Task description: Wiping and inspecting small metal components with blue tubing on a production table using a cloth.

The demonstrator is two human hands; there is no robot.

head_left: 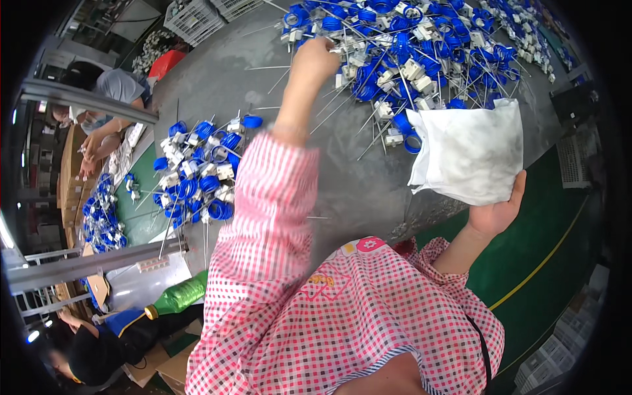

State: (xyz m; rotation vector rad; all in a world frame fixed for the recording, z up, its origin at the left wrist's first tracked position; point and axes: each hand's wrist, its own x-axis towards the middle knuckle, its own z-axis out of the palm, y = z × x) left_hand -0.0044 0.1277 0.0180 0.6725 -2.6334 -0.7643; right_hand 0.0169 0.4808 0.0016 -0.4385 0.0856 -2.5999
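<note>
My left hand (315, 62) reaches to the left edge of a large pile of blue coils (401, 49) with white plastic blocks and thin metal rods. Its fingers are curled against the pile, and what they pinch is partly hidden. On the right, my right hand (497, 214) grips the lower corner of a flat white cloth-like packet (471, 151) with grey smudges. The packet is held up over the table's near right side, in front of the pile. A smaller heap of the same coiled parts (197, 171) lies left of my left forearm.
The grey table (359, 191) runs beneath both piles. At the left, a metal frame bar (85, 99) crosses near two people at work. A green bottle (178, 294) lies at the lower left. White crates (194, 21) stand at the far left, with a red object (167, 64) nearby.
</note>
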